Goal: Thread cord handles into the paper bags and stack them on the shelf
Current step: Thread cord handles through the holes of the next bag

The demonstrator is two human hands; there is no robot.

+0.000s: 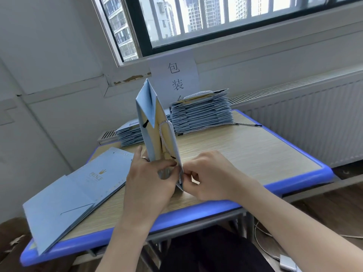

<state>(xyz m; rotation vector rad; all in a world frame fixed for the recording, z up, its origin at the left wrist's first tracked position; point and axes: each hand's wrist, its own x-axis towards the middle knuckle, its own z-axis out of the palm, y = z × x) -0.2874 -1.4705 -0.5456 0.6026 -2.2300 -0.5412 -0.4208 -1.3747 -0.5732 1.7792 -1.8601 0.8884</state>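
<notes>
A light blue paper bag stands on end in the middle of the desk, folded flat, its open top edge toward me. A white cord handle with a black tip loops along its cream inner side. My left hand grips the bag's near left edge, thumb and fingers curled round it. My right hand pinches the bag's near right edge at the bottom, fingertips pressed together; whether the cord end is between them is hidden.
Several flat blue bags lie at the desk's left front corner. Two stacks of bags, a tall stack and a low stack, stand at the back. Loose cords lie beside the tall stack. The wooden desk has a blue rim.
</notes>
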